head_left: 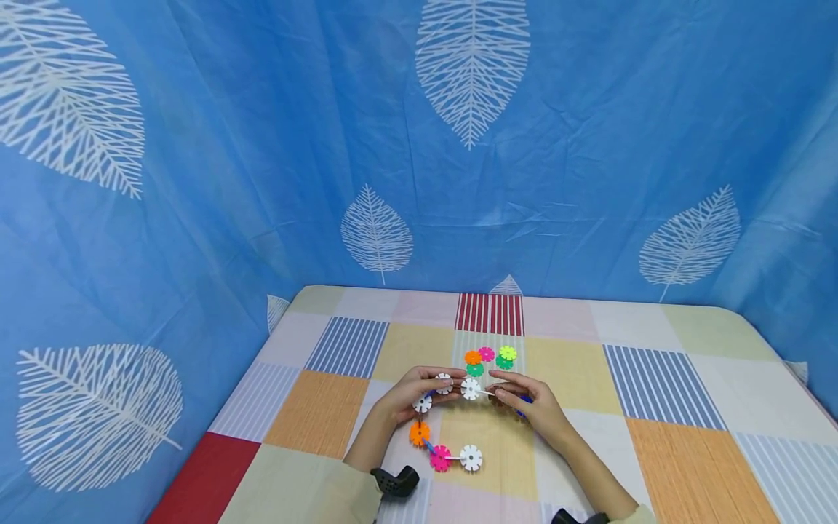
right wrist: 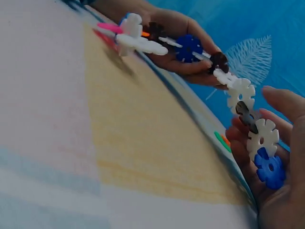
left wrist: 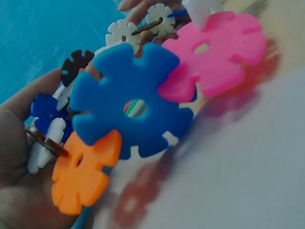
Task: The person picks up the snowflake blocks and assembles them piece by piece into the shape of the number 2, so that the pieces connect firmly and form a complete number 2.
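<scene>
A chain of slotted flower-shaped plastic discs [head_left: 420, 434] curves between both hands, joined edge to edge in white, brown, blue, orange and pink. My left hand [head_left: 407, 393] holds its left stretch, with the thumb along a dark blue disc [right wrist: 189, 48] and brown discs beside it. The free end hangs toward me, with an orange disc [left wrist: 86, 174], a bright blue disc [left wrist: 131, 100], a pink disc [left wrist: 214, 55] and a white disc [head_left: 471, 458]. At the other end, my right hand [head_left: 542, 409] curls its fingers around a white disc [right wrist: 263, 138] and a blue disc [right wrist: 270, 168].
Just beyond the hands lie several loose discs, among them an orange disc [head_left: 473, 357], a pink disc [head_left: 487, 354] and a yellow-green disc [head_left: 507, 352]. A patchwork cloth [head_left: 576, 371] covers the table. Blue leaf-print curtains [head_left: 288, 145] hang behind and at the sides.
</scene>
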Motion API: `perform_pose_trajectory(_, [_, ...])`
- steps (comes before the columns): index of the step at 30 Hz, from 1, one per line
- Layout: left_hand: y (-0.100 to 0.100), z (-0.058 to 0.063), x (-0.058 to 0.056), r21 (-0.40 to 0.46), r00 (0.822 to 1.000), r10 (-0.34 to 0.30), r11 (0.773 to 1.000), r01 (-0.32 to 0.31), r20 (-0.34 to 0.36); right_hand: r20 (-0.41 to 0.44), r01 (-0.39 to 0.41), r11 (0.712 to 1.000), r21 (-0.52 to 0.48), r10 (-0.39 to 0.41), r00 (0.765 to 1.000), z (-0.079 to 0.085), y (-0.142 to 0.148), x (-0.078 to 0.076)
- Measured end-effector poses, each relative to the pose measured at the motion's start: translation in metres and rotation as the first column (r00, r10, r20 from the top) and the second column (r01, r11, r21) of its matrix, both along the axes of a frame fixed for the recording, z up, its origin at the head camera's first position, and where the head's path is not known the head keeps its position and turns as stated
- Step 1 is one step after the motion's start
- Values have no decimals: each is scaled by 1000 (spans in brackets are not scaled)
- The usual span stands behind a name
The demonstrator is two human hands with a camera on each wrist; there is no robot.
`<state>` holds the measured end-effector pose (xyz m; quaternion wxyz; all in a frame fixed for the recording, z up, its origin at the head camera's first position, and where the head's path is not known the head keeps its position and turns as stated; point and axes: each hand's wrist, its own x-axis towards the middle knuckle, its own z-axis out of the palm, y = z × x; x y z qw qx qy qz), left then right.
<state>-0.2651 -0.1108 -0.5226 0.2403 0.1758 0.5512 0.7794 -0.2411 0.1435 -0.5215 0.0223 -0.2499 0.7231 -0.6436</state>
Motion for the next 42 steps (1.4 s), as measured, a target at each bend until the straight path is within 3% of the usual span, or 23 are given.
perform_pose_trajectory(5, [2,3,0,-7,1000,-15,1000,15,9,13,-13,998,61,13,1000,-6,3,-2])
perform_pose_trajectory(9, [0,7,1,47,1000,-7,999,6,16,58,72,996,-55,-69,996,-9,4,-4])
perform_pose_trajectory(13, [-2,9,0,170,1000,30,985,-31,8,140,183,960,-211,-156,978,-10,4,-7])
perform_pose_trajectory(16, [-2,10,-1,266,997,76,961,-73,2,183,211,935,-284,-163,970,-10,3,-7])
perform_pose_trajectory(19, [-2,11,-2,311,990,142,941,-133,-5,200,154,935,-319,-92,975,-9,3,-6])
perform_pose_trajectory(23, [-1,14,-1,323,975,221,922,-215,18,231,-1,946,-324,80,970,-7,3,-3])
perform_pose_trajectory(27, [-2,17,0,312,966,250,914,-258,67,272,-181,935,-306,268,924,-6,2,0])
perform_pose_trajectory(31, [-1,18,1,247,967,245,935,-254,67,235,-333,894,-300,408,882,-10,-3,3])
perform_pose_trajectory(34, [1,20,2,186,968,249,950,-252,40,198,-379,875,-302,446,873,-12,-7,5])
perform_pose_trajectory(37, [2,21,3,158,968,252,956,-246,-16,188,-369,882,-293,432,882,-12,-8,5])
perform_pose_trajectory(42, [1,22,2,264,961,242,943,-201,-135,193,-307,910,-277,366,910,-12,-8,5])
